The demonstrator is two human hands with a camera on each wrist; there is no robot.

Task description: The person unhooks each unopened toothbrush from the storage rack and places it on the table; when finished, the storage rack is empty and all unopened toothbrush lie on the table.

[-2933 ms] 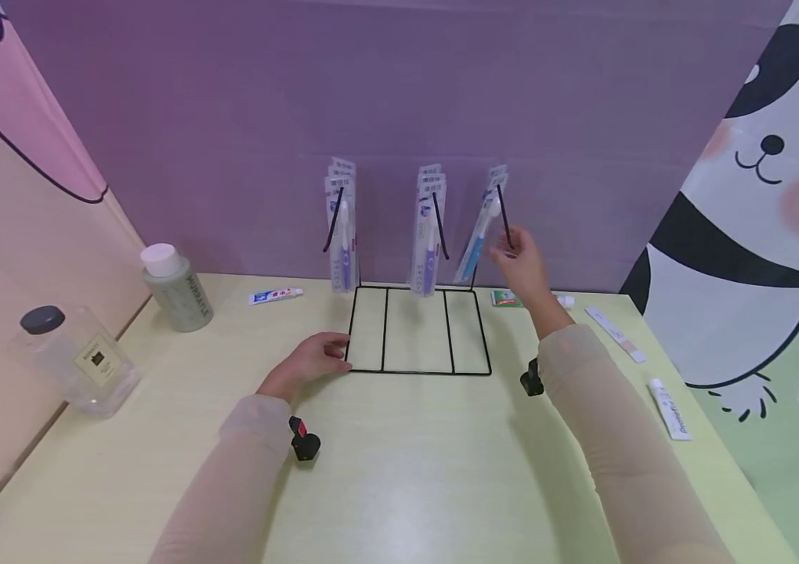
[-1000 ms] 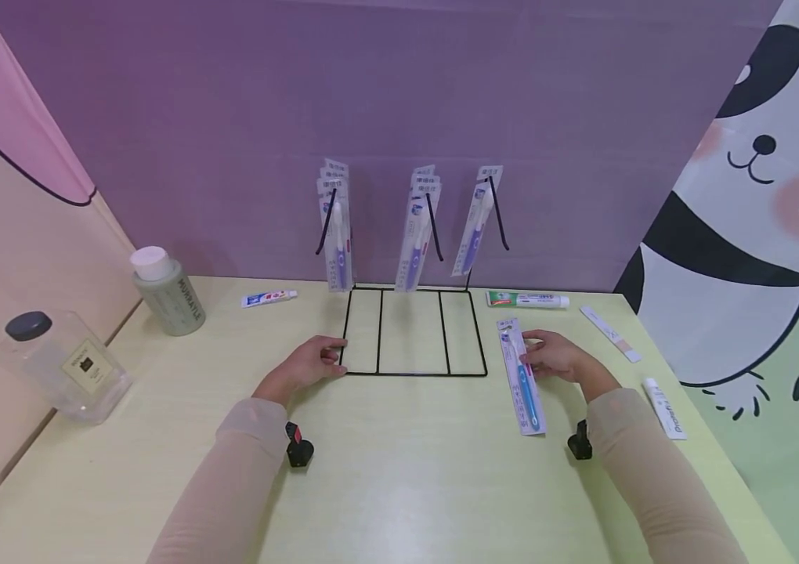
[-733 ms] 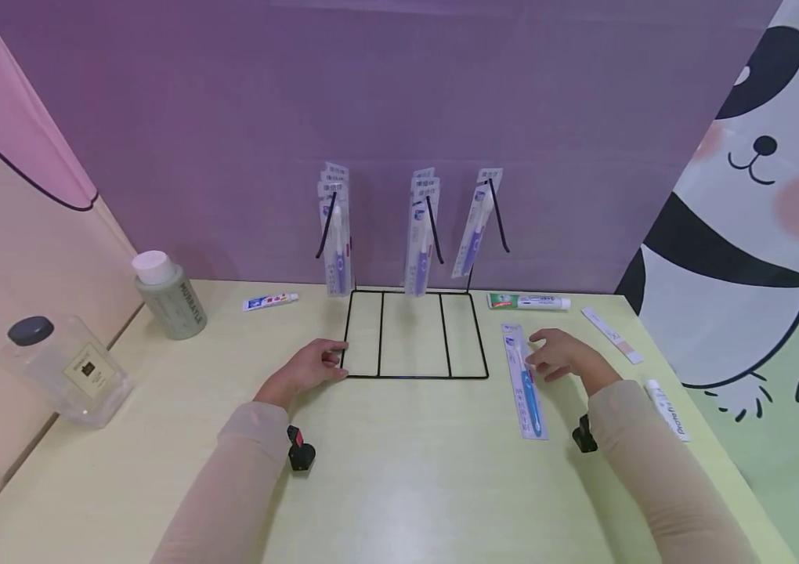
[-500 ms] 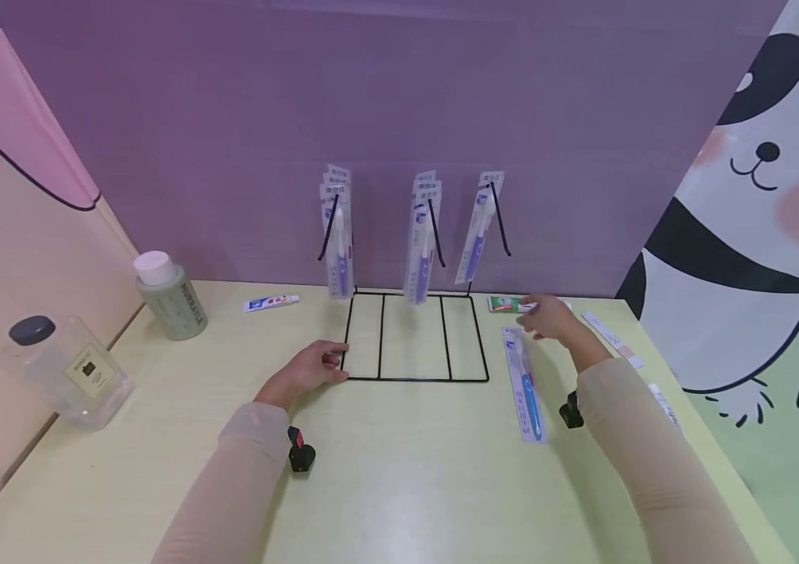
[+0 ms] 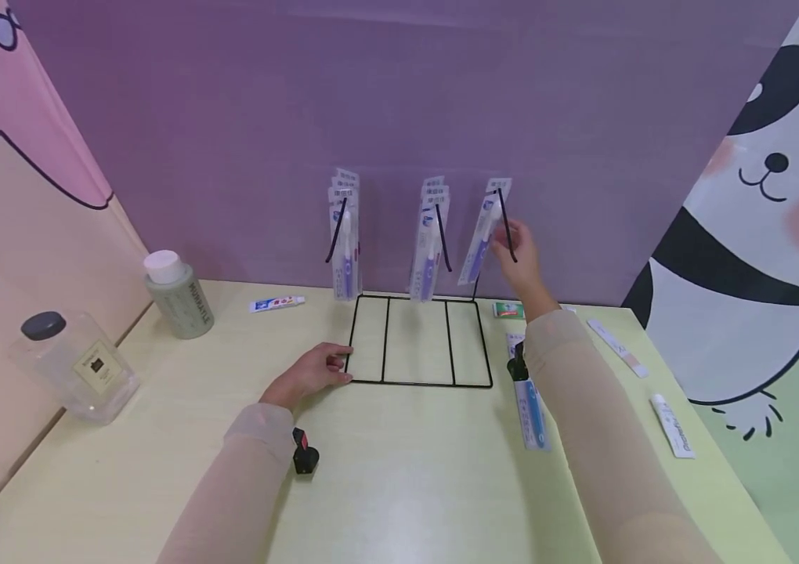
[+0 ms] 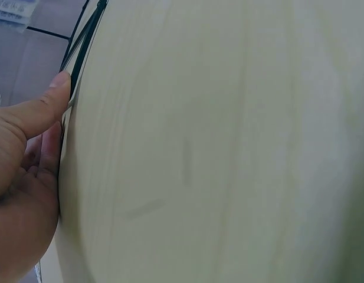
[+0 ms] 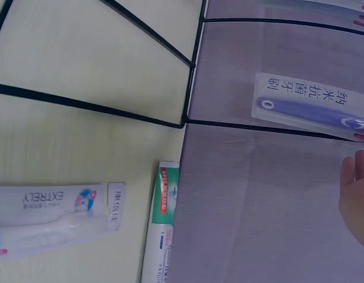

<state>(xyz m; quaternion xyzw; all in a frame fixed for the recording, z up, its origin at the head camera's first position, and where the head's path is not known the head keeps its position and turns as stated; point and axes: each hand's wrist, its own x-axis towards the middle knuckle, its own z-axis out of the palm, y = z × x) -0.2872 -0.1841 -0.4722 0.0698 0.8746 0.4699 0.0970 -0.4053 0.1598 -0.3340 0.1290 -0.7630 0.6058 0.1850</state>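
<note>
A black wire display rack (image 5: pixel 418 384) stands on the table, with packaged toothbrushes on its three hooks. At its front left corner my left hand (image 5: pixel 311 372) pinches the base wire, thumb over the bar in the left wrist view. My right hand (image 5: pixel 522 262) is raised at the right hook, fingers beside a hanging purple toothbrush pack (image 5: pixel 482 243); contact cannot be made out. In the right wrist view, the fingertips (image 7: pixel 348 171) show next to that pack. A blue toothbrush pack (image 5: pixel 532 419) lies on the table, partly hidden by the right wrist. Other packs hang on the left hook (image 5: pixel 345 258) and middle hook (image 5: pixel 428 258).
A green toothpaste tube (image 7: pixel 164 200) lies right of the rack, and a small tube (image 5: pixel 276 304) left of it. A slim white pack (image 5: pixel 616 347) and white tube (image 5: pixel 672 427) are farther right. Two bottles stand left: grey-green (image 5: pixel 181 301) and clear (image 5: pixel 89 364).
The blue toothbrush pack came off the right hook and was laid on the table, where my right hand released it. That hand has risen back to the hook. My left hand stays on the rack.
</note>
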